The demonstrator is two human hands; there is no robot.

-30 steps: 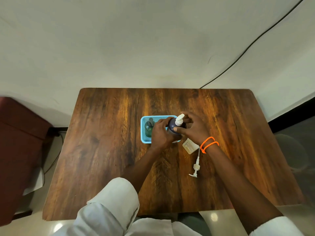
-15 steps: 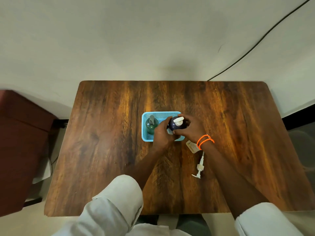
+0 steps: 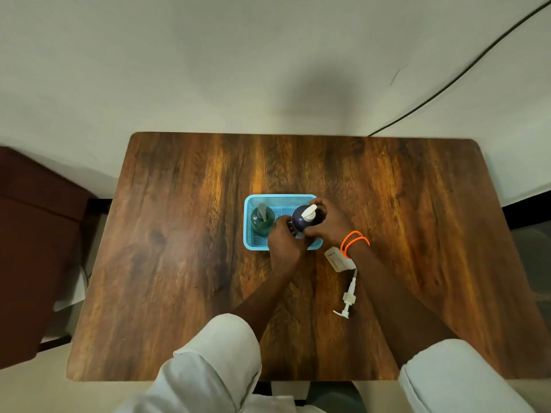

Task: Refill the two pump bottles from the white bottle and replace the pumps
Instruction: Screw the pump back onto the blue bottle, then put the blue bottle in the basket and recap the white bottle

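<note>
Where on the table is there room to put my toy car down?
Bare wood lies left of the blue basket, behind it up to the wall, and over the table's right side. It's crowded around the basket, where both hands hold the dark bottle, and just right, by the white bottle and loose pump.

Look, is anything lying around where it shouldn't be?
Yes: a loose white pump lies on the wooden table, outside the blue basket, beside a small white bottle. Nothing looks spilled.
</note>
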